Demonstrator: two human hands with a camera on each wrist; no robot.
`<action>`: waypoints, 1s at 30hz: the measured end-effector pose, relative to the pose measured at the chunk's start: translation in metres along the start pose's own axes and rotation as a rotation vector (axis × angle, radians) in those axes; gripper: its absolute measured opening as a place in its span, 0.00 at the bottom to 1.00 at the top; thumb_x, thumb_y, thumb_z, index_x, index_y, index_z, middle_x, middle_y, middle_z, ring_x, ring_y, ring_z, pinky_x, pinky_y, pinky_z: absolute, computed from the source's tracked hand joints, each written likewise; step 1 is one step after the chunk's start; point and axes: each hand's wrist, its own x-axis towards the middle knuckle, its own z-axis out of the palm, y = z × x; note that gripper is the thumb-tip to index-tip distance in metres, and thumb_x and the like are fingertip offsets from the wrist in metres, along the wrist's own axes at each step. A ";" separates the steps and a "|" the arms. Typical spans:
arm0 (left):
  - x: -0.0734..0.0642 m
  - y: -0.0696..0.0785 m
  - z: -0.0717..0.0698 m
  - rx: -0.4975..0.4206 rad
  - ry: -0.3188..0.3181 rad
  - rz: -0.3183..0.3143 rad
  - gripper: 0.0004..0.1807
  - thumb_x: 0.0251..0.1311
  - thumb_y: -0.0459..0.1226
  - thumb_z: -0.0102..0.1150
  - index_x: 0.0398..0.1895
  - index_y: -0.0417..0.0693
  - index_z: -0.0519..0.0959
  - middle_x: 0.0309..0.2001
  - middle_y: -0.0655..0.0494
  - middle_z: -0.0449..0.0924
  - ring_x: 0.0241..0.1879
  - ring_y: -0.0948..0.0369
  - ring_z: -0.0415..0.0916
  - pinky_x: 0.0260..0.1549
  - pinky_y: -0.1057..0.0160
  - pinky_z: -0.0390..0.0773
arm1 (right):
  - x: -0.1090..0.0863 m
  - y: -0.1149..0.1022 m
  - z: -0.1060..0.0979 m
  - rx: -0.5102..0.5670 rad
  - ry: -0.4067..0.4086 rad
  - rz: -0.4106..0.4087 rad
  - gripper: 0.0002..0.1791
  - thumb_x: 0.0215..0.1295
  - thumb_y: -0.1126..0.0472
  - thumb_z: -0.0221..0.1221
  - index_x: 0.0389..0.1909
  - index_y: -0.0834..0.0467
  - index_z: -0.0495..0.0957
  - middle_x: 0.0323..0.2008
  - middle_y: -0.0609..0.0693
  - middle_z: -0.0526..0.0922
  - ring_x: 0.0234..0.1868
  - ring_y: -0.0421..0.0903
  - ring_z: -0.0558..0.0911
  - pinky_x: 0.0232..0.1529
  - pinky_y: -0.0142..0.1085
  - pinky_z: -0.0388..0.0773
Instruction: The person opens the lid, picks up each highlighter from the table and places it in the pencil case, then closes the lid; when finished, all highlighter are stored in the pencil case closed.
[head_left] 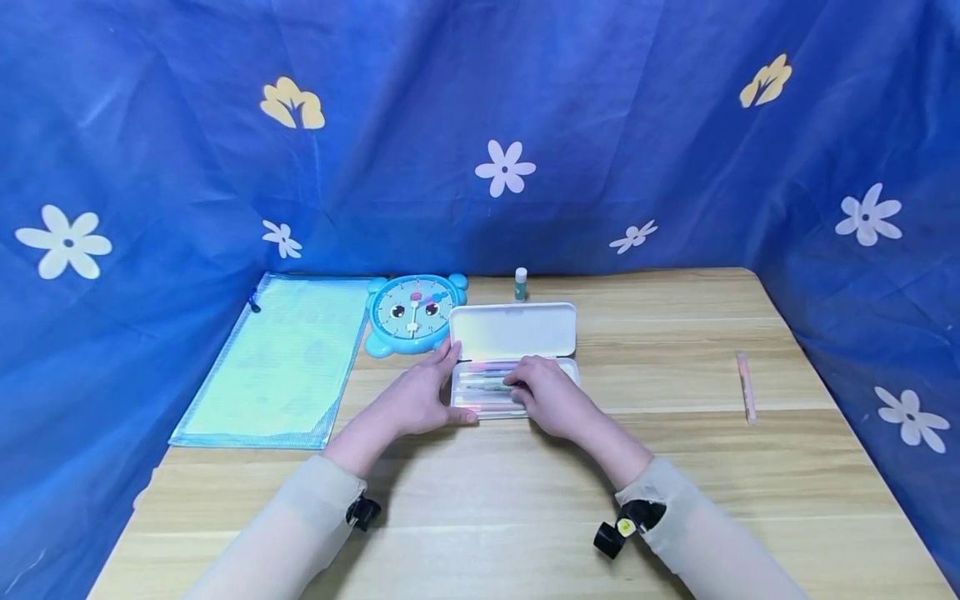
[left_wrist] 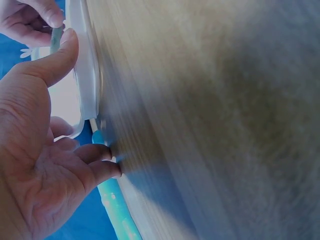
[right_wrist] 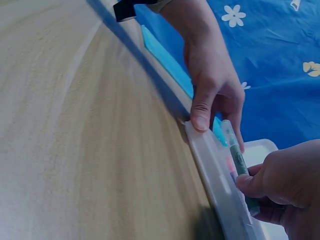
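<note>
A white pencil case lies with its lid raised, several pens lying in its tray. My left hand holds the case's left end, thumb at the front corner and fingers by the hinge side. In the left wrist view, the outer fingers of that hand spread loosely beside the case. Over the tray, my right hand pinches a green marker with a clear cap between thumb and fingers. The marker slants above the case in the right wrist view, its cap end pointing toward my left hand.
A blue toy clock stands left of the case, beside a light-blue mesh zip pouch. Behind the case is a small glue stick. One pink marker lies far right. Blue flowered cloth encloses the table's back and sides.
</note>
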 end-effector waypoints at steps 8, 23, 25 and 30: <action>0.000 0.000 0.001 -0.004 -0.003 -0.001 0.72 0.48 0.64 0.81 0.86 0.43 0.47 0.85 0.43 0.38 0.78 0.39 0.54 0.75 0.44 0.61 | -0.002 0.003 0.006 -0.066 -0.051 -0.033 0.08 0.69 0.71 0.68 0.46 0.61 0.90 0.38 0.46 0.81 0.44 0.45 0.80 0.49 0.42 0.81; 0.000 0.000 0.000 -0.003 0.016 0.014 0.72 0.47 0.63 0.81 0.86 0.41 0.48 0.85 0.40 0.39 0.78 0.38 0.54 0.75 0.43 0.61 | -0.004 0.001 -0.001 -0.101 -0.148 -0.129 0.12 0.69 0.74 0.65 0.50 0.63 0.89 0.42 0.50 0.81 0.49 0.48 0.81 0.55 0.43 0.81; 0.000 0.000 0.000 -0.004 0.016 0.013 0.72 0.47 0.63 0.81 0.86 0.41 0.48 0.84 0.41 0.39 0.78 0.38 0.54 0.75 0.44 0.61 | -0.004 0.003 -0.003 -0.076 -0.147 -0.139 0.12 0.69 0.74 0.65 0.50 0.64 0.89 0.42 0.50 0.82 0.49 0.48 0.82 0.56 0.43 0.81; 0.000 0.002 0.000 -0.002 0.005 0.005 0.72 0.48 0.63 0.81 0.86 0.42 0.47 0.84 0.41 0.39 0.79 0.39 0.53 0.75 0.44 0.61 | -0.005 0.007 -0.008 -0.043 -0.145 -0.154 0.12 0.69 0.73 0.66 0.50 0.64 0.88 0.43 0.50 0.84 0.49 0.48 0.83 0.56 0.44 0.81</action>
